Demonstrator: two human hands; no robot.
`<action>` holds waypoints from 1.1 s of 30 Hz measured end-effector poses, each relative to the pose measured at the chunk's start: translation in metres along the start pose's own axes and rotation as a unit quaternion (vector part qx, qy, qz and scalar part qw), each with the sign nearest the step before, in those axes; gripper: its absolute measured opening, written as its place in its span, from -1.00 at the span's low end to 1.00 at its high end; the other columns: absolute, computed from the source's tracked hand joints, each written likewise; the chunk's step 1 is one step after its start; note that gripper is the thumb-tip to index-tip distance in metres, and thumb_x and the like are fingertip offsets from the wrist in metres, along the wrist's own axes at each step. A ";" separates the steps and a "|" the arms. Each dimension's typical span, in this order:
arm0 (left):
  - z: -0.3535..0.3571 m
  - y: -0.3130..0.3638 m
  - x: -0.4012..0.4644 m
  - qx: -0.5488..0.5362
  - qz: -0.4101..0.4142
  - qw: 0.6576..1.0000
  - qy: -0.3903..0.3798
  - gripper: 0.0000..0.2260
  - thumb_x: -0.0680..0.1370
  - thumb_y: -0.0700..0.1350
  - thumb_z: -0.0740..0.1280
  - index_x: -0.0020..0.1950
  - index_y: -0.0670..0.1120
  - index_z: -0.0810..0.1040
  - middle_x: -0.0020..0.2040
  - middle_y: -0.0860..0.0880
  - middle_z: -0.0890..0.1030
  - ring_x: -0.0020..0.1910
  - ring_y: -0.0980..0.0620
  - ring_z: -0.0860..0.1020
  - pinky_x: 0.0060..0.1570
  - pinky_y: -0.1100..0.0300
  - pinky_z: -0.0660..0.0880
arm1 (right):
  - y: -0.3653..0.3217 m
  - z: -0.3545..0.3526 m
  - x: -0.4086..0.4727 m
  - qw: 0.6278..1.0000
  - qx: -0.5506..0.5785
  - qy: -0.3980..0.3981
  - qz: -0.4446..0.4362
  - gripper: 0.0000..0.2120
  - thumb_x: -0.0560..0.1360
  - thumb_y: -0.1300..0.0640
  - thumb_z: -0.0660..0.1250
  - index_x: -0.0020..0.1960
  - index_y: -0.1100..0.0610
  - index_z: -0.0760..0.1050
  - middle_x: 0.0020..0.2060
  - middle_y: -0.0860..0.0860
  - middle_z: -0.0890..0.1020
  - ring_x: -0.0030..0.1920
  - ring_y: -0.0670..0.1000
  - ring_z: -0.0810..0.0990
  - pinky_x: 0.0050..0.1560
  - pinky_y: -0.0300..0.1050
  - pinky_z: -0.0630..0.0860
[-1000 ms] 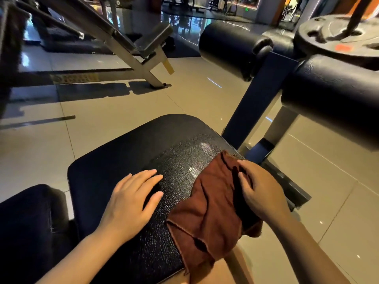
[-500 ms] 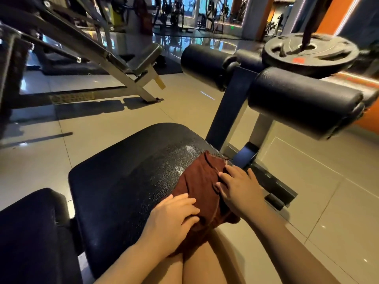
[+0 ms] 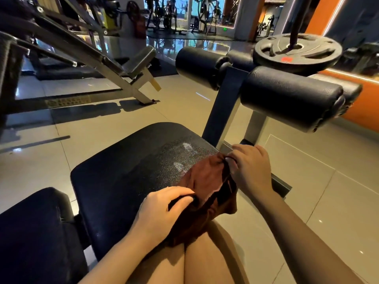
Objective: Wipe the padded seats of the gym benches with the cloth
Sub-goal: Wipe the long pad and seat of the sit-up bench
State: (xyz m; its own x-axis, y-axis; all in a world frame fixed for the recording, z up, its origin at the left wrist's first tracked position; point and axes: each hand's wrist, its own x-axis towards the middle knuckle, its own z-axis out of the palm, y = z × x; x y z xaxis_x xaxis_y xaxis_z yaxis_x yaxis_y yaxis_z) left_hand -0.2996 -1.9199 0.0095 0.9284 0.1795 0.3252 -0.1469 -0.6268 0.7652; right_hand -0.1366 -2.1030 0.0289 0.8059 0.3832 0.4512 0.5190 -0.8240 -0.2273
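free: left half of seat (image 3: 123, 181) | blocked: upright post (image 3: 223, 107), roller pads (image 3: 287, 95) beyond, apparently close

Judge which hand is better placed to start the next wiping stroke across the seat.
Left, probably. The left hand grips the cloth over the seat pad, beside its uncovered part. The right hand pinches the cloth's far corner at the pad's edge.

From where I stand, nothing can be read. The weight plate (image 3: 297, 51) carries a small red label, too blurred to make out, and raised lettering along its rim is illegible.
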 end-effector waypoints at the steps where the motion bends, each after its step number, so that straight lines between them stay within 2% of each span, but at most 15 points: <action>1: -0.002 0.000 -0.004 -0.006 0.016 1.000 -0.017 -0.80 0.52 0.11 0.32 0.09 0.16 0.66 0.03 0.50 0.53 0.07 0.41 0.52 0.12 0.54 0.34 | 0.004 -0.011 -0.013 1.000 -0.009 0.021 -0.003 -0.88 0.56 0.05 0.36 0.01 0.03 0.66 0.09 -0.02 0.66 0.18 0.08 0.57 0.38 0.12 0.24; 4: 0.000 -0.009 -0.020 0.046 0.061 0.989 -0.129 -0.65 0.49 0.24 0.17 0.09 0.17 0.65 0.07 0.43 0.57 0.12 0.42 0.49 0.30 0.44 0.26 | 0.015 -0.026 -0.051 0.993 -0.106 0.036 -0.029 -0.86 0.51 0.08 0.36 -0.16 0.06 0.67 -0.13 0.04 0.71 -0.10 0.15 0.67 0.05 0.11 0.49; 7: 0.008 -0.019 -0.032 0.169 0.139 0.960 -0.177 -0.69 0.47 0.27 0.21 -0.01 0.18 0.66 0.00 0.30 0.63 0.11 0.34 0.50 0.17 0.16 0.51 | 0.020 -0.018 -0.070 0.988 -0.114 -0.101 -0.018 -0.85 0.50 0.10 0.32 -0.15 0.06 0.65 -0.15 0.01 0.69 -0.16 0.14 0.65 -0.15 0.02 0.52; 8: 0.009 -0.019 -0.033 0.179 0.142 0.958 -0.175 -0.69 0.45 0.27 0.22 -0.02 0.19 0.67 -0.01 0.30 0.63 0.09 0.33 0.51 0.12 0.18 0.52 | 0.020 -0.014 -0.072 0.988 -0.099 -0.120 0.002 -0.89 0.51 0.11 0.36 -0.04 0.06 0.65 -0.03 0.01 0.68 -0.05 0.13 0.64 -0.10 0.02 0.53; 10: 0.008 -0.016 -0.029 0.137 0.119 0.973 -0.144 -0.69 0.47 0.25 0.23 0.02 0.16 0.67 0.03 0.27 0.63 0.08 0.32 0.51 0.11 0.31 0.48 | 0.013 -0.010 -0.075 0.990 -0.036 -0.129 0.051 -0.69 0.50 0.08 0.42 0.23 0.05 0.56 0.23 0.00 0.58 0.19 0.10 0.54 0.11 -0.04 0.48; 12: 0.004 -0.015 -0.021 0.129 0.086 0.986 -0.067 -0.70 0.50 0.19 0.21 0.02 0.11 0.66 0.03 0.22 0.63 0.05 0.27 0.52 0.09 0.37 0.41 | -0.003 -0.009 -0.072 0.994 0.023 -0.092 0.052 -0.57 0.52 0.06 0.40 0.36 0.05 0.46 0.33 0.00 0.49 0.33 0.07 0.43 0.26 -0.11 0.34; 14: 0.000 -0.018 -0.009 0.165 0.044 0.985 0.006 -0.73 0.50 0.13 0.21 -0.01 0.08 0.65 -0.01 0.18 0.61 -0.01 0.17 0.52 0.04 0.28 0.42 | -0.016 -0.008 -0.060 0.996 0.037 -0.072 0.032 -0.55 0.53 0.10 0.39 0.40 0.07 0.44 0.36 0.03 0.47 0.35 0.09 0.40 0.30 -0.05 0.34; 16: -0.003 -0.026 0.002 0.234 -0.009 0.972 0.016 -0.78 0.48 0.07 0.32 0.04 0.04 0.64 -0.01 0.10 0.61 -0.04 0.02 0.56 -0.04 0.09 0.51 | -0.014 -0.005 -0.035 0.995 -0.018 -0.094 0.027 -0.61 0.59 0.12 0.29 0.41 0.04 0.43 0.38 0.03 0.45 0.34 0.12 0.40 0.30 0.02 0.37; 18: -0.006 -0.029 0.006 0.290 -0.062 0.955 -0.031 -0.77 0.48 0.02 0.43 0.12 0.04 0.63 0.02 0.04 0.60 0.02 -0.07 0.57 -0.01 0.01 0.48 | -0.007 -0.004 -0.015 0.977 -0.107 -0.182 0.020 -0.69 0.62 0.10 0.17 0.32 -0.04 0.50 0.32 -0.01 0.50 0.27 0.10 0.46 0.22 0.03 0.46; 20: -0.007 -0.027 0.005 0.293 -0.103 0.949 -0.063 -0.79 0.52 0.05 0.38 0.14 0.09 0.61 0.05 0.07 0.57 0.11 -0.03 0.51 0.06 0.05 0.40 | -0.005 -0.008 -0.006 0.957 -0.146 -0.250 0.020 -0.78 0.60 0.10 0.18 0.17 -0.01 0.53 0.17 -0.02 0.57 0.15 0.06 0.52 0.10 -0.01 0.52; 23: -0.012 -0.025 0.004 0.251 -0.136 0.958 -0.042 -0.89 0.57 0.05 0.30 0.08 0.13 0.54 0.04 0.11 0.54 0.12 0.02 0.50 0.04 0.08 0.41 | -0.003 -0.021 -0.003 0.964 -0.065 -0.255 0.038 -0.94 0.60 0.09 0.22 0.07 0.01 0.37 0.01 -0.01 0.56 -0.01 0.05 0.51 -0.10 -0.10 0.47; 25: -0.024 -0.025 0.009 0.198 -0.158 0.967 -0.016 -0.94 0.57 0.03 0.30 0.03 0.15 0.47 -0.01 0.11 0.58 0.03 -0.04 0.56 0.00 0.02 0.49 | -0.002 -0.032 0.006 0.966 0.009 -0.255 0.049 -0.91 0.63 0.06 0.21 0.05 -0.03 0.28 -0.08 -0.01 0.51 -0.11 0.03 0.47 -0.26 -0.19 0.38; 27: -0.039 -0.025 0.020 0.144 -0.163 0.975 0.038 -0.92 0.55 -0.02 0.33 -0.02 0.15 0.47 -0.10 0.08 0.62 -0.06 -0.07 0.60 -0.01 -0.02 0.52 | -0.002 -0.038 0.021 0.974 0.043 -0.219 0.032 -0.93 0.63 0.05 0.21 0.04 -0.03 0.30 -0.08 0.01 0.56 -0.10 0.05 0.53 -0.19 -0.10 0.53; 29: -0.057 -0.025 0.032 0.113 -0.165 0.978 0.066 -0.87 0.54 -0.10 0.36 -0.10 0.14 0.51 -0.16 0.14 0.60 -0.11 0.04 0.57 -0.01 0.06 0.49 | -0.003 -0.041 0.036 0.971 0.098 -0.217 0.016 -0.91 0.59 0.07 0.29 -0.02 -0.05 0.37 -0.04 -0.01 0.59 -0.03 0.06 0.56 -0.01 0.06 0.59; 33: -0.077 -0.040 0.040 0.094 -0.198 0.974 0.050 -0.76 0.49 -0.17 0.44 -0.15 0.19 0.52 -0.17 0.11 0.59 -0.13 0.06 0.58 0.01 -0.02 0.56 | -0.011 -0.041 0.049 0.930 0.157 -0.331 -0.023 -0.74 0.53 0.22 0.35 -0.16 -0.14 0.47 0.04 -0.05 0.57 0.12 0.02 0.51 0.18 0.07 0.50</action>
State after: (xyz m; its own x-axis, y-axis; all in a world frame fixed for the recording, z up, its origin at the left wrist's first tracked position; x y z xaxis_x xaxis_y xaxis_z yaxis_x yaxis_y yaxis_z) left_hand -0.2825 -1.8291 0.0351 0.8603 0.5026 0.0858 0.2893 -0.6198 0.7295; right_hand -0.1144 -2.0917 0.0891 0.7254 0.6737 -0.1409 0.5306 -0.6778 -0.5090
